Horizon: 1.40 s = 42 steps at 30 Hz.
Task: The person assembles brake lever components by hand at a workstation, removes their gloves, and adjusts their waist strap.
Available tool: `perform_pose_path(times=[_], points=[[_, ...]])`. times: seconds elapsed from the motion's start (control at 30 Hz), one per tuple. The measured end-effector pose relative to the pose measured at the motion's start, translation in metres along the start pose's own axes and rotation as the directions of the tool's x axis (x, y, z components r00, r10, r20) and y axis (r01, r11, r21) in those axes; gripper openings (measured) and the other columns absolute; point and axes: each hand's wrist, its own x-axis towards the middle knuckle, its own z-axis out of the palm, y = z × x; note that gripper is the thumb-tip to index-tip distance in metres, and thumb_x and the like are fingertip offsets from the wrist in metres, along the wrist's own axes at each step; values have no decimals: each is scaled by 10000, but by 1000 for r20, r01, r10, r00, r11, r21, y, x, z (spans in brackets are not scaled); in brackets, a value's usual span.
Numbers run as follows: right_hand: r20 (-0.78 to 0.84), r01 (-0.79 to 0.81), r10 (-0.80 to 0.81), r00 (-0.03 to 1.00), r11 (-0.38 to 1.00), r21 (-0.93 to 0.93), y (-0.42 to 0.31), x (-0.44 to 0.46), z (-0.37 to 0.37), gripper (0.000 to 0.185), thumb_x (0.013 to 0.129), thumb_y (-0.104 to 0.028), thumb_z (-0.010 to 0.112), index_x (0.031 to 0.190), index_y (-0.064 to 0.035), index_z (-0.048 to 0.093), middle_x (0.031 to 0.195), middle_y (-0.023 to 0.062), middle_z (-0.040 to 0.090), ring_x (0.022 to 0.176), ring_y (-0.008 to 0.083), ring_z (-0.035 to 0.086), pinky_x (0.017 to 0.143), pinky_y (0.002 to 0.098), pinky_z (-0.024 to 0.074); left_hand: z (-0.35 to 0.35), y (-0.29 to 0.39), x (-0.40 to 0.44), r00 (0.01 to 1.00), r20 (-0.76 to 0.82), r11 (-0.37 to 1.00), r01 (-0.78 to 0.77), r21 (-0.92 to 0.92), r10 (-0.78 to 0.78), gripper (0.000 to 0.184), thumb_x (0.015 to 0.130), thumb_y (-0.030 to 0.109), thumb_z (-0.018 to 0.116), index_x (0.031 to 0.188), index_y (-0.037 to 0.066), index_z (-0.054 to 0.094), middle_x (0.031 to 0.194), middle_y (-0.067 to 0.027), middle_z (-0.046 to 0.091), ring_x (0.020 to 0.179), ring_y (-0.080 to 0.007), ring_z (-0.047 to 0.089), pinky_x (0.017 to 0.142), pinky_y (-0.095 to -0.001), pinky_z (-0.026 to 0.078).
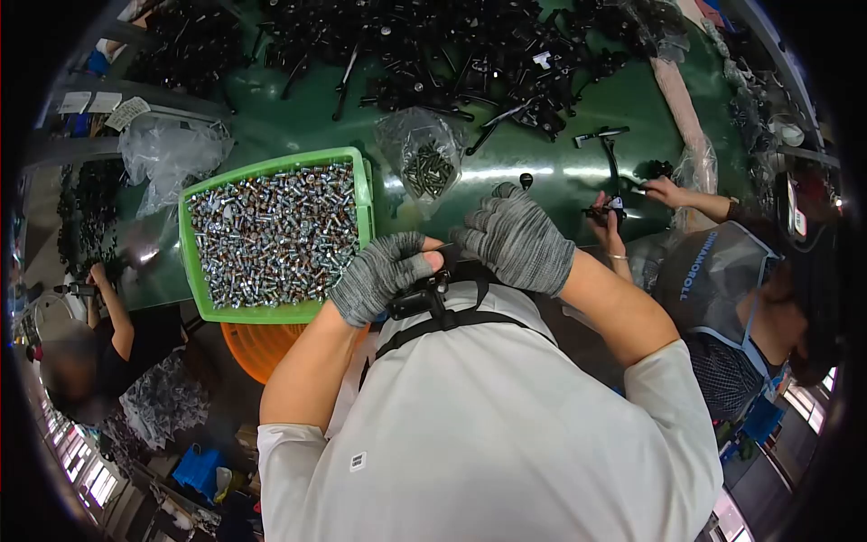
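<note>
Head camera view, looking down: somebody in a pale shirt sits or stands at a green table (pixel 506 163), both hands in grey knitted gloves that leave the fingertips bare, close together at its near edge. The left hand (pixel 379 275) has its thumb and forefinger brought together on a thin dark piece (pixel 445 246), which sits in the small space between the two hands. The right hand (pixel 522 242) is curled beside it, fingers bent towards that piece; its fingertips are hidden from me, so I can't say whether they pinch anything. Just below the hands, in front of the shirt, is a black part (pixel 423 298), and whether either hand touches it I can't tell. A small round black knob (pixel 526 181) shows right by the right hand, on its far side. To the left lies a green tray (pixel 368 194) heaped with shiny bolts (pixel 271 235), with an orange basket (pixel 253 348) lower down, partly beneath it. Beyond the hands, a clear bag (pixel 393 135) holds more small metal pieces (pixel 430 172), and along the far side spreads a big tangle of black levers (pixel 452 54). Crumpled plastic (pixel 167 154) sits at the far left. Over on the right, a co-worker in a grey apron (pixel 713 280) has both hands at a black lever assembly (pixel 614 203); on the left, another person in a dark top (pixel 117 334) is at work.
</note>
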Motion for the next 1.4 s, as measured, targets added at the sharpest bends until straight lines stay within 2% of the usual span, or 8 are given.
perform_pose_path(times=[0.33,0.47,0.63,0.87,0.97,1.07,1.2,1.4], points=[[-22,0,1,1000,996,84,11,0,3,284,812,-274,657,1047,-118,691,839,34,657,799,224,632,773,388,461,-2,-1,13,996,33,978,-83,192,78,469,938,396,636,1195,4,656,992,-67,696,936,-136,614,890,-282,473],[32,-262,261,965,946,188,52,-1,13,287,890,-320,646,1090,-119,685,921,107,684,891,300,651,799,419,479,-35,-2,28,996,-61,998,-70,5,70,733,907,632,559,1355,51,541,1148,-79,653,874,-150,656,643,-249,509],[-22,-735,820,572,525,430,117,30,22,357,914,-324,610,1138,-51,667,986,223,681,953,405,642,856,470,498,-46,-6,22,917,-293,954,-296,-51,269,749,948,588,514,1382,-21,473,1188,-145,615,796,-166,653,536,-239,486],[-311,-689,862,400,507,518,183,121,53,454,822,-228,689,1263,-139,623,1334,177,554,1174,369,557,996,422,464,-30,-18,16,911,-324,966,-257,32,253,720,929,570,554,1353,-9,491,1152,-136,617,796,-178,650,548,-247,458],[-648,-554,694,313,688,469,239,106,54,397,828,-218,679,1195,-72,647,1129,179,662,1064,351,613,986,407,469,-35,-32,0,897,-379,966,-258,-24,230,749,901,598,585,1346,2,499,1156,-145,616,802,-204,654,534,-261,456],[-477,-371,874,-93,414,831,300,109,20,361,820,-167,632,1139,-2,649,1062,212,687,977,357,660,894,390,515,-37,-45,-12,896,-405,957,-256,-135,182,752,889,592,612,1346,7,494,1164,-149,613,822,-219,657,535,-271,472],[-539,-685,777,-325,199,701,377,96,-9,390,811,-241,621,1109,9,651,1065,234,682,990,356,663,888,414,522,-27,-46,-19,869,-464,958,-258,-126,173,787,876,622,608,1340,-2,486,1136,-137,619,788,-206,652,542,-278,476],[-481,-969,855,-195,-93,228,490,-2,-25,395,870,-338,523,1089,-40,662,1122,271,656,1050,392,638,919,460,503,-27,-58,-26,840,-534,961,-220,-169,98,807,858,643,613,1351,19,477,1145,-165,617,780,-248,654,549,-302,479]])
